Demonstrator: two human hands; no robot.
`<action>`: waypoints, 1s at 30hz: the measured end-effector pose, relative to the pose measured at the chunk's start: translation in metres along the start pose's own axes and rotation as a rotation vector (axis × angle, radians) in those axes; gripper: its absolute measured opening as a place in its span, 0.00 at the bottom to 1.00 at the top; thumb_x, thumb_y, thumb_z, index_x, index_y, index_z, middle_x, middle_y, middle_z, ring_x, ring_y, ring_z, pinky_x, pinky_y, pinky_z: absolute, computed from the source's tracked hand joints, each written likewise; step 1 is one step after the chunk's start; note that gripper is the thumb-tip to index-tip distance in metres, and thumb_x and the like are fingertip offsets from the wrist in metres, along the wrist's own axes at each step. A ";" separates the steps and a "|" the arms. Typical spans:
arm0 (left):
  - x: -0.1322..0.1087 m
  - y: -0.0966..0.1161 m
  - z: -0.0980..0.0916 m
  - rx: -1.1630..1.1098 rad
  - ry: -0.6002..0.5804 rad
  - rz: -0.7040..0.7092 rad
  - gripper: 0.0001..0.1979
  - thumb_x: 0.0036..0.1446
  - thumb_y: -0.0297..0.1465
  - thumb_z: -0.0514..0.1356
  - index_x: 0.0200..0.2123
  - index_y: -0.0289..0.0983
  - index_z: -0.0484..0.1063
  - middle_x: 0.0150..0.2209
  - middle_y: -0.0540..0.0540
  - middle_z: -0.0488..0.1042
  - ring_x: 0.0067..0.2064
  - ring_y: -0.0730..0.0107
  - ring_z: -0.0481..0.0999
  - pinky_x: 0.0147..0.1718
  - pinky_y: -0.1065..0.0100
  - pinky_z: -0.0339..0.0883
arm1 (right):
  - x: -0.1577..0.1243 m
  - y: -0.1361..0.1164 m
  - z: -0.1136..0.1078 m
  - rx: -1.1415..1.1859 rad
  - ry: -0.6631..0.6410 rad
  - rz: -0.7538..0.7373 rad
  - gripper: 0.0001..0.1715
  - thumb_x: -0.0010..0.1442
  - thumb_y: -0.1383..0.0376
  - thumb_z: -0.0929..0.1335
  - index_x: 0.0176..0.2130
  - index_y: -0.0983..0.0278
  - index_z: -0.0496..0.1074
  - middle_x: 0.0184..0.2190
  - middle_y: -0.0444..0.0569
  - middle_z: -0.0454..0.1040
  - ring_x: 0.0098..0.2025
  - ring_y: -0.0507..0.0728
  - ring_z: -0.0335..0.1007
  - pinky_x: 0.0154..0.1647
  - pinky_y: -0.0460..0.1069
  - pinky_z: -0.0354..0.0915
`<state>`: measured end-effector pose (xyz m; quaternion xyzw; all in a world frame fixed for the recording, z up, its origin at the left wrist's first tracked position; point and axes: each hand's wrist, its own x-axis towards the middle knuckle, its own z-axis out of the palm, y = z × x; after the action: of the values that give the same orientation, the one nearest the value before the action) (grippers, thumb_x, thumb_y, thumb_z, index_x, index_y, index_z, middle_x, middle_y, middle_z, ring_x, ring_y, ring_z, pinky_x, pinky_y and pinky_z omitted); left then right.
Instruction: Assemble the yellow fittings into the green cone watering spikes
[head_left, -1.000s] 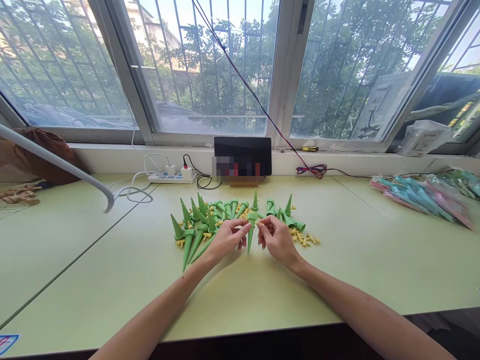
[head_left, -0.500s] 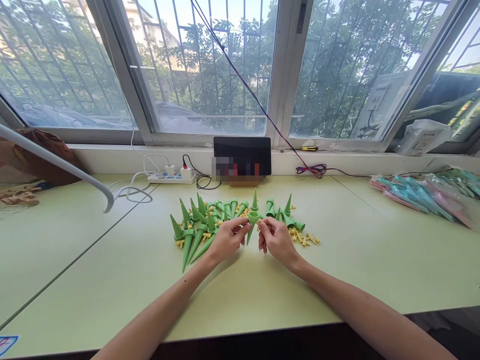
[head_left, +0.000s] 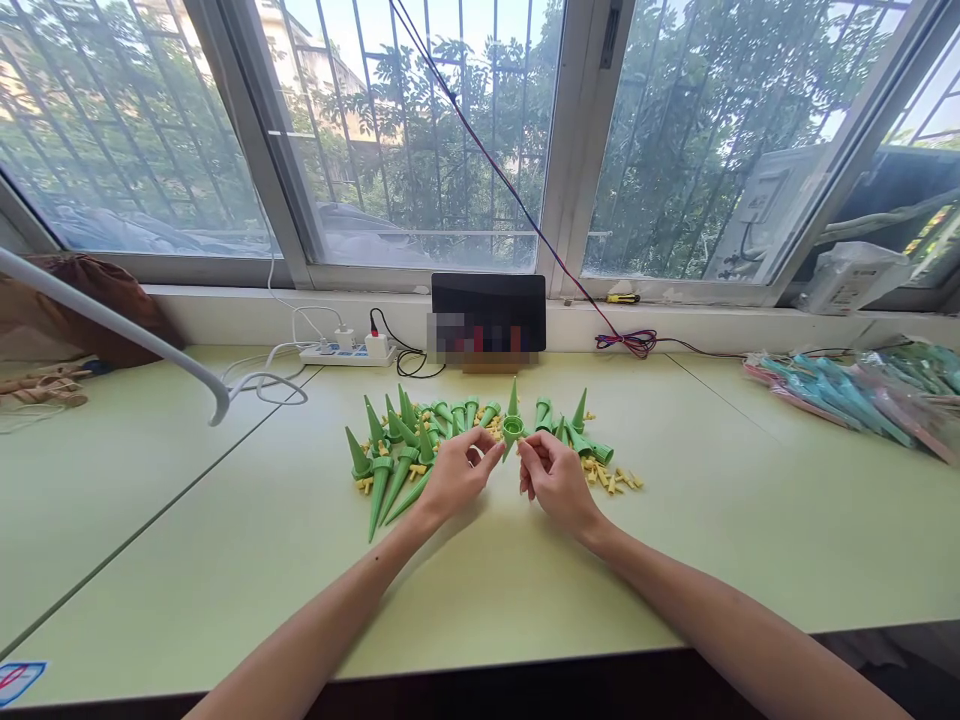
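Note:
My left hand [head_left: 461,472] pinches a green plastic spike [head_left: 513,428] by its side, its open round collar tilted toward me and its tip pointing away. Close beside it on the right, the thumb and fingers of my right hand [head_left: 551,470] are pressed together at a small yellow plastic piece [head_left: 520,446], mostly hidden by the fingertips. Several green cone-shaped spikes [head_left: 380,490] stand and lie on the table left of and behind my hands. More green spikes [head_left: 581,440] and loose yellow pieces [head_left: 611,478] lie beyond my right hand.
A dark-screened tablet [head_left: 489,315] stands at the back of the pale green table [head_left: 450,620], near a white power strip [head_left: 345,352] with cables. Bagged blue and pink spikes [head_left: 847,395] lie at the right. A white curved tube [head_left: 127,330] reaches in from the left.
The spike in my left hand has tipped, so its open collar faces me more and its tip no longer points down. Both hands stay almost in place; the view has shifted slightly.

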<state>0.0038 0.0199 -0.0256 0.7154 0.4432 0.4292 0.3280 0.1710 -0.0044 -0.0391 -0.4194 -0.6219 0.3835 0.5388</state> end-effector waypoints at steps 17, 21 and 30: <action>-0.004 0.021 -0.005 -0.365 -0.157 -0.274 0.36 0.61 0.57 0.50 0.20 0.30 0.71 0.23 0.42 0.72 0.20 0.70 0.70 0.16 0.71 0.62 | -0.003 -0.005 0.001 -0.244 -0.042 -0.209 0.13 0.68 0.60 0.64 0.33 0.63 0.71 0.27 0.45 0.71 0.25 0.51 0.65 0.27 0.46 0.61; -0.004 0.022 -0.007 -0.353 -0.176 -0.259 0.33 0.61 0.55 0.52 0.22 0.30 0.71 0.23 0.43 0.71 0.20 0.71 0.70 0.17 0.71 0.63 | -0.004 -0.005 0.001 -0.269 -0.053 -0.219 0.13 0.68 0.61 0.64 0.32 0.63 0.70 0.25 0.44 0.70 0.24 0.51 0.63 0.26 0.46 0.59; -0.003 0.014 -0.007 -0.245 -0.184 -0.137 0.25 0.62 0.49 0.53 0.24 0.33 0.66 0.24 0.48 0.67 0.22 0.72 0.72 0.18 0.73 0.64 | -0.004 -0.003 0.000 -0.259 -0.081 -0.170 0.14 0.68 0.59 0.64 0.33 0.63 0.70 0.23 0.44 0.70 0.23 0.52 0.64 0.26 0.46 0.59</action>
<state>0.0015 0.0128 -0.0114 0.6743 0.4033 0.3894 0.4806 0.1713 -0.0089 -0.0376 -0.4153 -0.7206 0.2697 0.4853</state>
